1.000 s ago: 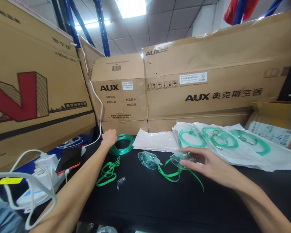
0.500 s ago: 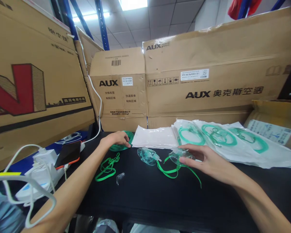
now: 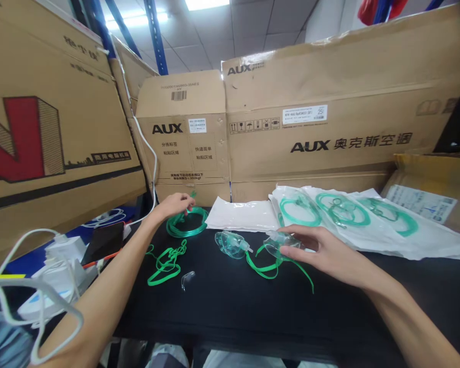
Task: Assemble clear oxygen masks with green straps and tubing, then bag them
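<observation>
My left hand [image 3: 177, 205] pinches one end of the coiled green tubing [image 3: 186, 232]; a short green tip sticks up past the fingers. The rest of the coil lies on the black table below. My right hand [image 3: 308, 249] is closed around a clear oxygen mask [image 3: 276, 246] with a green strap [image 3: 266, 273] trailing under it. Just left of it rests a second clear mask [image 3: 230, 245], its connector pointing right. A bundle of green elastic straps [image 3: 166, 266] and a small clear plastic piece [image 3: 187, 278] lie nearer me on the left.
Bagged masks with green tubing [image 3: 343, 209] overlap at the back right, beside a white packet [image 3: 243, 214]. Cardboard boxes [image 3: 329, 120] wall in the back. On the left are a phone [image 3: 103, 243], a white power strip [image 3: 61, 281] and looping white cables [image 3: 42, 291].
My left hand has risen from the tubing coil with one end between its fingers, uncovering the coil. The right hand still holds its mask. The view has shifted slightly.
</observation>
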The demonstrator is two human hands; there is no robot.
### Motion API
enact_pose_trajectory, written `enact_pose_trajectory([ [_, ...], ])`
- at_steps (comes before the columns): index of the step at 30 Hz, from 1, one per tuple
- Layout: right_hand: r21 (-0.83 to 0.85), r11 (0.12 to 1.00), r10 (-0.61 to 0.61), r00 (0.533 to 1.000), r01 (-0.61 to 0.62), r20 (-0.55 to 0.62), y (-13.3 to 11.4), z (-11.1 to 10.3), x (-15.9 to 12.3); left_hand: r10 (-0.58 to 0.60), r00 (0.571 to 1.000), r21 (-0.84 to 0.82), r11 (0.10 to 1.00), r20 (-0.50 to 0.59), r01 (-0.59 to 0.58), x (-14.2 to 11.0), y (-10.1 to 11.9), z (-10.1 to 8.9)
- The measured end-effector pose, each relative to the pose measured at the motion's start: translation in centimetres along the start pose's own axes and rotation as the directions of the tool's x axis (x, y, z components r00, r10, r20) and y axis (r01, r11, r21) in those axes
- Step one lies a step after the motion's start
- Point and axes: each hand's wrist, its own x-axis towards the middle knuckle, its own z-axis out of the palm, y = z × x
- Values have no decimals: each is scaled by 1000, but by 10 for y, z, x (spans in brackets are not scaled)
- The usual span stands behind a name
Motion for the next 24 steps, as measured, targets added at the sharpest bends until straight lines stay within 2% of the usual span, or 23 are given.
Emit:
enact_pose_trajectory([
  [2,14,1000,13,1000,-12,-6,1,0,0,-22,991,-38,999,-128,17,-1,-1,-9],
  [4,36,999,22,1000,-21,-14,0,-1,-1,-26,963,-69,998,-267,8,-5,4,-20],
  [8,90,995,39,998,-35,-43,-4,-5,-1,42,886,-98,990,-462,-98,-26,33,-47],
  [12,138,989,60,994,-46,-94,-6,-16,-5,165,841,-89,966,-516,-244,-60,82,-62],
  [14,162,985,96,979,-66,-181,-3,-27,-11,253,817,-71,939,-518,-336,-79,106,-62],
  [17,210,975,146,916,-70,-373,1,-46,-25,326,781,-78,900,-533,-429,-104,134,-54],
  [20,263,964,166,859,-39,-485,0,-59,-39,344,761,-82,885,-550,-459,-120,151,-49],
  [24,282,959,170,833,-17,-527,-2,-65,-47,370,734,19,898,-570,-439,-120,157,-56],
])
